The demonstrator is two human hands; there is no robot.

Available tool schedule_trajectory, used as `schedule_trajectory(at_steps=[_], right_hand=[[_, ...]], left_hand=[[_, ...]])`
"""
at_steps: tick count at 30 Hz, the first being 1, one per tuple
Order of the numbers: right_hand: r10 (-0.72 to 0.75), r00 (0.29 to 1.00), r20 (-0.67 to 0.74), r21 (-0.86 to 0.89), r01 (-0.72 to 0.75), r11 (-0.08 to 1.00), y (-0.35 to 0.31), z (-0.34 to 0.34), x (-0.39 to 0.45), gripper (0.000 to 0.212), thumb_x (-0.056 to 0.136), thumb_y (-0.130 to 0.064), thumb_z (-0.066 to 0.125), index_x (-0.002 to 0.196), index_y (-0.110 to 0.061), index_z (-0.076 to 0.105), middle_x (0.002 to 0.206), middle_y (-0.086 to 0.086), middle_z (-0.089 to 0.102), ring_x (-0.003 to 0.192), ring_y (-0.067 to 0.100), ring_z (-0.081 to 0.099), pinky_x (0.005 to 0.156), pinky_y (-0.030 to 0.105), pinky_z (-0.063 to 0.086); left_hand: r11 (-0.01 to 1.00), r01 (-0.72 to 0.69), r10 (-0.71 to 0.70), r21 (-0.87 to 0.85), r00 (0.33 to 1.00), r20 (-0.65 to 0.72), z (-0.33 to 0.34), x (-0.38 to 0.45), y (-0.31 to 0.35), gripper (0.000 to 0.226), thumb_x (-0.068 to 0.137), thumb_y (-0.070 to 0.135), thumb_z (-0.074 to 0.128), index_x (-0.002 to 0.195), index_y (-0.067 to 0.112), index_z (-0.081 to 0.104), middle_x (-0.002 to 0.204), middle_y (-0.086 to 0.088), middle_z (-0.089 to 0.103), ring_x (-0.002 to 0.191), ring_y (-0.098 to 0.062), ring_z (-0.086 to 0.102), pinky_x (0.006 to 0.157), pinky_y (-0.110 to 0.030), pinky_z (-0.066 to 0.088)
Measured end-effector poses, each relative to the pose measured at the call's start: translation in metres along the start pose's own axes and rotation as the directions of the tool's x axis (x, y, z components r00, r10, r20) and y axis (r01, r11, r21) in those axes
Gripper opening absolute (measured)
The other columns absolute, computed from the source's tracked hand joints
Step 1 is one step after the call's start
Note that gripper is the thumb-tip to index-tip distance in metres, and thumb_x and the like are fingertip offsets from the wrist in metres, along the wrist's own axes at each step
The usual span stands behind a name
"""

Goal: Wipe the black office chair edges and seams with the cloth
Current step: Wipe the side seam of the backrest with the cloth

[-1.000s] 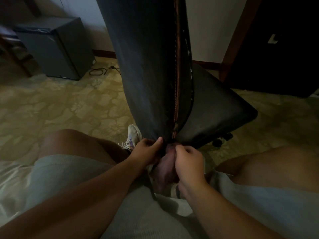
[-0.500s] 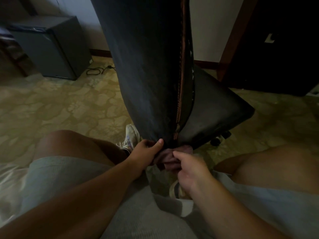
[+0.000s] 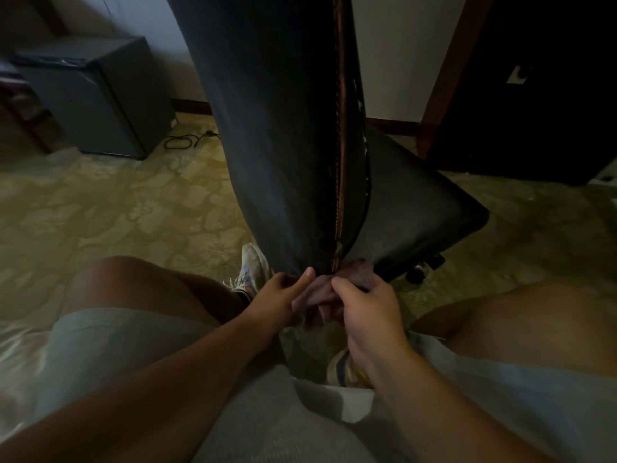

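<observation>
The black office chair (image 3: 280, 135) stands right in front of me, its backrest seen from behind, with an orange-brown side seam (image 3: 339, 155) running down to its lower corner. The seat (image 3: 420, 202) juts out to the right. My left hand (image 3: 280, 299) grips the bottom edge of the backrest, thumb pointing up at the corner. My right hand (image 3: 367, 309) holds a bunched dark mauve cloth (image 3: 320, 299) pressed against the bottom of the seam, where backrest and seat meet. Part of the cloth is hidden under my fingers.
My bare knees and light shorts (image 3: 110, 345) frame the chair on both sides. A white sneaker (image 3: 250, 265) sits by the chair base, a caster (image 3: 424, 269) to the right. A grey cabinet (image 3: 96, 98) and a cable (image 3: 187, 140) lie back left, dark furniture (image 3: 534, 88) back right.
My right hand has turned the cloth up and rightward against the bottom of the seam and seat edge. My left hand keeps its grip on the backrest's lower edge.
</observation>
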State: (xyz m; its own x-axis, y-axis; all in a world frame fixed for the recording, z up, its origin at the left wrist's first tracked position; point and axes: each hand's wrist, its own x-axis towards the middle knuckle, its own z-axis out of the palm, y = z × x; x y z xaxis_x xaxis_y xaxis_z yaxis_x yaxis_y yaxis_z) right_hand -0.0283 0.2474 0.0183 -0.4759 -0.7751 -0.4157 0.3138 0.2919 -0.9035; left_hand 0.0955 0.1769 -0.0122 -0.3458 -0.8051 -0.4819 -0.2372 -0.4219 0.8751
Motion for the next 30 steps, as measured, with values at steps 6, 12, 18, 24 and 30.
schedule_trajectory(at_steps=[6,12,18,24,30], right_hand=[[-0.066,0.998,-0.02,0.039,0.067,0.997,-0.008,0.001,-0.003,0.013,0.091,-0.009,0.066,0.103,-0.009,0.069,0.088,0.01,0.075,0.086,0.025,0.074,0.077,0.041,0.062],[-0.014,1.0,-0.011,0.061,0.015,0.998,-0.007,0.0,-0.002,0.014,0.091,-0.009,0.065,0.105,-0.008,0.069,0.089,0.01,0.076,0.087,0.023,0.075,0.079,0.041,0.061],[-0.03,1.0,-0.004,0.063,0.03,0.998,-0.009,-0.001,-0.002,0.015,0.09,-0.009,0.066,0.104,-0.011,0.07,0.09,0.008,0.076,0.089,0.022,0.074,0.08,0.037,0.061],[-0.089,0.995,0.037,0.097,0.085,0.992,-0.016,0.0,-0.005,0.015,0.091,-0.005,0.064,0.105,-0.007,0.068,0.09,0.009,0.077,0.087,0.02,0.075,0.083,0.039,0.061],[-0.061,0.995,0.079,0.129,0.05,0.99,-0.021,0.001,-0.007,0.017,0.093,-0.006,0.062,0.109,-0.005,0.067,0.094,0.015,0.076,0.092,0.029,0.074,0.09,0.05,0.058]], left_hand=[[0.991,0.016,-0.014,-0.13,1.0,0.015,0.008,-0.007,0.008,0.051,0.076,0.056,0.059,0.099,0.011,0.063,0.102,-0.024,0.073,0.089,-0.034,0.072,0.075,-0.038,0.059],[0.981,0.047,-0.036,-0.19,0.998,0.06,0.007,-0.004,0.005,0.069,0.063,0.067,0.066,0.101,0.009,0.066,0.084,-0.014,0.076,0.073,-0.025,0.074,0.064,-0.033,0.057],[0.982,0.077,-0.075,-0.17,0.997,0.021,0.004,0.002,0.001,0.096,0.053,0.079,0.07,0.12,0.011,0.063,0.097,-0.013,0.076,0.083,-0.024,0.074,0.07,-0.035,0.057],[0.981,0.071,-0.072,-0.179,0.997,0.003,0.009,-0.002,0.005,0.084,0.062,0.071,0.063,0.119,0.009,0.061,0.087,-0.011,0.07,0.072,-0.021,0.069,0.062,-0.033,0.055],[0.99,0.042,-0.039,-0.131,0.999,0.031,0.01,-0.006,0.006,0.048,0.09,0.057,0.061,0.113,0.016,0.064,0.103,-0.005,0.07,0.089,-0.02,0.068,0.093,-0.046,0.053]])
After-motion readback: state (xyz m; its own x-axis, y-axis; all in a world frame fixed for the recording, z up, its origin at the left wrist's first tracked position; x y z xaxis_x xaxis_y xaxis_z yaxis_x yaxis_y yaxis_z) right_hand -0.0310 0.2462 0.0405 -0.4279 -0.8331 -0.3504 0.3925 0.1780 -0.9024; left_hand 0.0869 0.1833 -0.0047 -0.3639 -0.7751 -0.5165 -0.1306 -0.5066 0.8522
